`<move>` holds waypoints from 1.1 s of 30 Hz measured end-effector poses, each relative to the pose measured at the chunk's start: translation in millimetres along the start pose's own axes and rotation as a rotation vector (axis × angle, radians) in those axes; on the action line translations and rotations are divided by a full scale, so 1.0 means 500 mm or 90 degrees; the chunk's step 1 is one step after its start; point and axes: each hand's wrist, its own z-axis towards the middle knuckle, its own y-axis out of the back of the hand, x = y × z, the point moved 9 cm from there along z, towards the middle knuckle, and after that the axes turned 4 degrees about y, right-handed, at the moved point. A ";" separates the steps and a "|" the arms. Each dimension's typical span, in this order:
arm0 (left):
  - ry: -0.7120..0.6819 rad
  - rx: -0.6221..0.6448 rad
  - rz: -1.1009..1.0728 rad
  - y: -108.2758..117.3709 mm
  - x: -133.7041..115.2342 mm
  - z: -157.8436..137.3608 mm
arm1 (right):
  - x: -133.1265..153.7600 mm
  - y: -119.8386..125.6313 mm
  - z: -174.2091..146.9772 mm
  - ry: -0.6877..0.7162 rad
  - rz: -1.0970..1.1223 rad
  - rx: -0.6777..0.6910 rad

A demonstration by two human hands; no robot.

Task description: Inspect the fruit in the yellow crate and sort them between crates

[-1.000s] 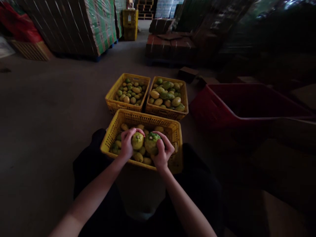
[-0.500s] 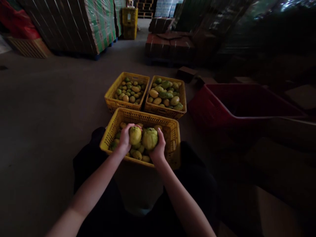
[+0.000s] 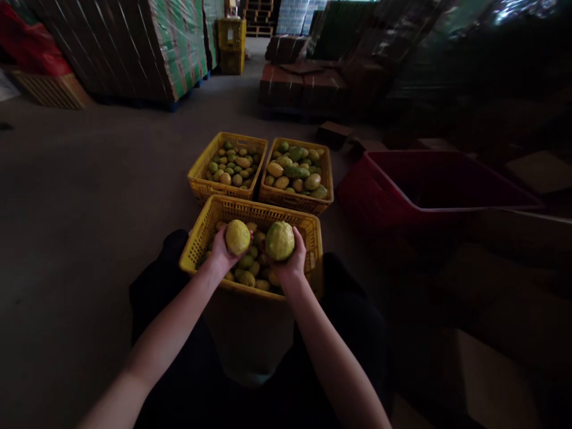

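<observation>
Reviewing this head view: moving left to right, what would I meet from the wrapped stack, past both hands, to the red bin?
Wrapped stack → left hand holding the left fruit → right hand holding the right fruit → red bin.

And I'm on a low stack of brown cartons [image 3: 304, 86] as my marker! Left of it, there's the tall wrapped stack [image 3: 181, 47], green under shiny film; farther left of my marker, red sheeting [image 3: 33, 44] above a slatted wooden piece [image 3: 51, 88]. Beyond the cartons I pick out wooden pallets [image 3: 258, 16] and a pale stack [image 3: 292, 16]. Now nearer me than the cartons, and to their right, a big red bin [image 3: 373, 187]; just before them, a small box [image 3: 333, 134]!
</observation>
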 end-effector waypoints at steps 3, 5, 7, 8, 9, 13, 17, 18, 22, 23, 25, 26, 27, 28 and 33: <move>-0.019 -0.029 -0.014 0.009 0.001 0.002 | -0.018 0.023 0.021 -0.039 -0.015 -0.023; -0.058 -0.063 -0.040 0.024 -0.010 0.008 | -0.025 0.034 0.037 -0.052 -0.047 -0.021; -0.090 -0.095 -0.074 0.041 -0.022 0.014 | -0.022 0.038 0.051 -0.037 -0.072 -0.006; -0.097 -0.100 -0.090 0.046 -0.027 0.018 | -0.019 0.038 0.055 -0.026 -0.074 -0.003; -0.100 -0.095 -0.103 0.048 -0.031 0.021 | -0.017 0.038 0.057 -0.018 -0.070 -0.005; -0.095 -0.040 -0.140 0.040 -0.039 0.026 | -0.018 0.026 0.041 -0.031 -0.044 -0.016; -0.109 -0.034 -0.166 0.039 -0.045 0.020 | -0.022 -0.006 0.010 -0.069 -0.050 0.031; -0.111 -0.042 -0.169 0.040 -0.045 0.019 | -0.020 -0.013 0.003 -0.070 -0.051 0.046; -0.056 -0.020 -0.152 0.024 -0.023 0.018 | -0.011 -0.024 -0.012 -0.067 -0.033 0.061; -0.050 -0.006 -0.144 0.018 -0.018 0.017 | -0.012 -0.025 -0.014 -0.071 -0.032 0.065; -0.057 0.016 -0.127 0.008 -0.010 0.014 | -0.012 -0.028 -0.015 -0.065 -0.041 0.075; -0.060 0.027 -0.120 0.003 -0.006 0.012 | -0.010 -0.029 -0.015 -0.052 -0.049 0.080; -0.057 0.040 -0.112 -0.002 -0.001 0.010 | -0.005 -0.030 -0.014 -0.031 -0.057 0.082; -0.048 0.052 -0.104 -0.007 0.005 0.009 | 0.001 -0.030 -0.012 -0.005 -0.061 0.079; -0.049 0.107 -0.069 -0.029 0.004 -0.001 | 0.029 -0.021 -0.011 0.079 -0.046 0.033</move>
